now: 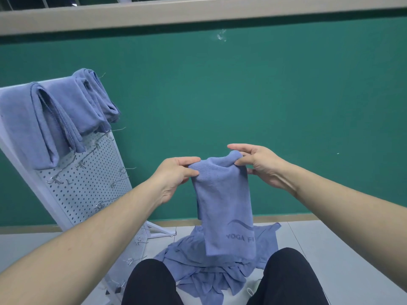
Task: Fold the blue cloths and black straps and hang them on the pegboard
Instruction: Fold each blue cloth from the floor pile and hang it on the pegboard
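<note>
While both arms reach forward at chest height, the left hand (176,172) pinches the upper left corner of a folded blue-grey microfibre cloth (226,203) between thumb and fingers, and the right hand (257,164) pinches its upper right corner, the index finger stretched out above the fold. This held cloth hangs straight down in a narrow folded strip, clear of the floor, with a printed wave mark and the letters "YOGA FI" near its lower end. Directly beneath it, on the pale grey floor (330,249), lies a crumpled heap of loose blue cloths (209,276), spread between the person's two knees in black trousers (152,282) at the near edge of the scene. To the left stands a white perforated metal pegboard (88,183), leaning back, with thin wire hooks (119,129) jutting from its face. Several folded blue cloths (55,111) are already draped over its top edge, side by side, their ends hanging down over the upper rows of holes. Behind everything runs a dark green wall (264,95) with a pale beige ledge (198,12) along its top.
</note>
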Tool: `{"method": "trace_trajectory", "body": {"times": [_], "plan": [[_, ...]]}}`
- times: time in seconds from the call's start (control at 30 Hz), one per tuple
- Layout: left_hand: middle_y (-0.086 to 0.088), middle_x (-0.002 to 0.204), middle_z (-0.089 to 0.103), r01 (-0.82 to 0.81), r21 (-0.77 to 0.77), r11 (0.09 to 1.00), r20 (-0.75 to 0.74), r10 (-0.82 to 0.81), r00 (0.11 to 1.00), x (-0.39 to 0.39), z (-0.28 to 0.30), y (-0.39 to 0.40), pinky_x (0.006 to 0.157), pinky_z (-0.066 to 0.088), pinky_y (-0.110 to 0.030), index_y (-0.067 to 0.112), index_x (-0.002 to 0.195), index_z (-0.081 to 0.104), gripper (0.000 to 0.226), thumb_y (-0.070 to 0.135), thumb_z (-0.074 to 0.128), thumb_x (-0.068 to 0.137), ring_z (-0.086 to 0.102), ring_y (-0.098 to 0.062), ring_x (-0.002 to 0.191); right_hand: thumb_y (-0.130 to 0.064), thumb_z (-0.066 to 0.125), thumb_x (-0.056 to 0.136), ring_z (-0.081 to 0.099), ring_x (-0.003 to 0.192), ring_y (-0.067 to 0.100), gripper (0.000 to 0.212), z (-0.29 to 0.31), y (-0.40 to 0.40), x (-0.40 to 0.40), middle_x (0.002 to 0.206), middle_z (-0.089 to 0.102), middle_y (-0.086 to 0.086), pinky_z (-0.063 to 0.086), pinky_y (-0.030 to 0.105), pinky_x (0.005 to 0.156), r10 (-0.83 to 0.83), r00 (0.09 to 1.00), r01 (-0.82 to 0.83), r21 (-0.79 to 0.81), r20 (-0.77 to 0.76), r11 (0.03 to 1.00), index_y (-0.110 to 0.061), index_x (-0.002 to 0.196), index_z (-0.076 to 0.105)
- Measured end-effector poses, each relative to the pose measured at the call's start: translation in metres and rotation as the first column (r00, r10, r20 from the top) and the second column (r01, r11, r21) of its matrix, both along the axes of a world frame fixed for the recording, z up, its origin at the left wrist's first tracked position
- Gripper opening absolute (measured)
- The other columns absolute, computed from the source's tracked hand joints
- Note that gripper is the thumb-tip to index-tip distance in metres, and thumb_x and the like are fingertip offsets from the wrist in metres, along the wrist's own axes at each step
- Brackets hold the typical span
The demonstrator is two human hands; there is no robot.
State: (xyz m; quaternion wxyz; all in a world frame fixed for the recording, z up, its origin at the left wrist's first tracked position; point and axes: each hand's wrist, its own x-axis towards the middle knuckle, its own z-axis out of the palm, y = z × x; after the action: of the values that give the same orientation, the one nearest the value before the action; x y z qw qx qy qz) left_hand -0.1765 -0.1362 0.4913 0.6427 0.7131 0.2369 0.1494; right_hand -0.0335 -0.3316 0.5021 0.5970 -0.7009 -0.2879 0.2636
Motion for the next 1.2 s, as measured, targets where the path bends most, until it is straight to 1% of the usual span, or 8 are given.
{"method": "trace_trajectory", "body": {"times": [0.1,0.2,0.33,0.5,0.77,0.87,1.03,1.2], "plan": [[-0.001,0.112,0.073,-0.001,0.064,0.998,-0.009,0.001,1.000,-0.001,-0.001,0.000,0.088,0.051,-0.022,0.015,0.115,0.072,0.039,-0.006,0.074,0.082,0.067,-0.013,0.103,0.006,0.059,0.087,0.060,0.106,0.009,0.047,0.000,-0.002,0.004,0.108,0.069,-0.004,0.050,0.027,0.092,-0.027,0.999,0.029,-0.068,0.033,0.997,-0.027,0.119,0.070],[0.006,0.108,0.073,-0.006,0.264,0.965,-0.065,0.024,0.998,-0.002,-0.001,0.001,0.097,0.047,-0.023,0.019,0.115,0.073,0.040,0.004,0.079,0.080,0.068,-0.011,0.101,0.007,0.059,0.088,0.059,0.106,0.009,0.045,0.003,-0.005,0.003,0.113,0.066,-0.006,0.051,0.021,0.079,0.017,0.998,-0.006,-0.158,0.068,0.987,-0.019,0.123,0.069],[0.008,0.084,0.067,0.104,0.469,0.877,-0.152,-0.036,0.988,-0.001,0.000,0.000,0.078,0.040,-0.027,0.027,0.083,0.075,0.013,0.015,0.075,0.078,0.051,-0.015,0.076,-0.004,0.073,0.083,0.067,0.096,0.012,0.036,0.007,-0.002,0.000,0.108,0.072,-0.003,0.056,0.020,0.082,0.046,0.961,0.046,-0.321,0.273,0.946,-0.018,0.116,0.072],[0.003,0.069,0.059,0.095,0.650,0.754,-0.150,0.006,0.989,0.000,0.006,0.001,0.057,0.033,-0.025,0.010,0.083,0.075,0.011,0.020,0.070,0.086,0.040,-0.017,0.065,-0.027,0.078,0.080,0.059,0.080,0.014,0.010,0.011,0.003,-0.004,0.092,0.073,-0.002,0.046,0.027,0.069,0.007,0.866,0.214,-0.383,0.500,0.899,-0.022,0.087,0.073],[0.005,0.077,0.064,0.066,0.239,0.969,-0.030,-0.061,0.998,0.002,0.007,-0.006,0.076,0.057,-0.029,0.017,0.090,0.061,0.006,0.021,0.064,0.093,0.058,-0.009,0.065,-0.032,0.066,0.082,0.053,0.076,0.017,0.018,0.003,0.012,-0.007,0.085,0.059,-0.003,0.052,0.036,0.072,-0.140,0.947,0.204,-0.204,0.290,0.957,-0.020,0.087,0.054],[0.000,0.079,0.057,-0.066,0.271,0.960,0.012,0.065,0.998,0.007,0.003,-0.016,0.061,0.051,-0.030,0.016,0.088,0.054,0.007,0.017,0.060,0.090,0.052,-0.017,0.067,-0.019,0.062,0.081,0.040,0.065,0.018,0.019,-0.002,0.021,-0.019,0.072,0.046,-0.002,0.036,0.029,0.057,-0.183,0.903,0.259,-0.153,0.390,0.954,-0.019,0.080,0.043],[0.004,0.071,0.045,-0.193,0.377,0.906,0.141,0.150,0.979,0.015,-0.007,-0.027,0.058,0.034,-0.030,0.018,0.082,0.045,0.015,0.012,0.058,0.086,0.037,-0.016,0.062,-0.014,0.062,0.080,0.034,0.062,0.016,0.023,-0.007,0.040,-0.035,0.067,0.041,-0.006,0.029,0.029,0.055,-0.208,0.880,0.276,-0.101,0.428,0.956,-0.020,0.076,0.039],[0.010,0.066,0.048,-0.281,0.519,0.808,0.241,0.177,0.954,0.015,-0.006,-0.025,0.059,0.038,-0.032,0.019,0.084,0.045,0.016,0.020,0.060,0.089,0.040,-0.014,0.061,-0.024,0.065,0.088,0.052,0.069,0.017,0.021,-0.006,0.049,-0.046,0.080,0.055,0.002,0.047,0.032,0.061,-0.226,0.965,0.220,0.058,0.135,0.974,-0.018,0.084,0.044]]}}
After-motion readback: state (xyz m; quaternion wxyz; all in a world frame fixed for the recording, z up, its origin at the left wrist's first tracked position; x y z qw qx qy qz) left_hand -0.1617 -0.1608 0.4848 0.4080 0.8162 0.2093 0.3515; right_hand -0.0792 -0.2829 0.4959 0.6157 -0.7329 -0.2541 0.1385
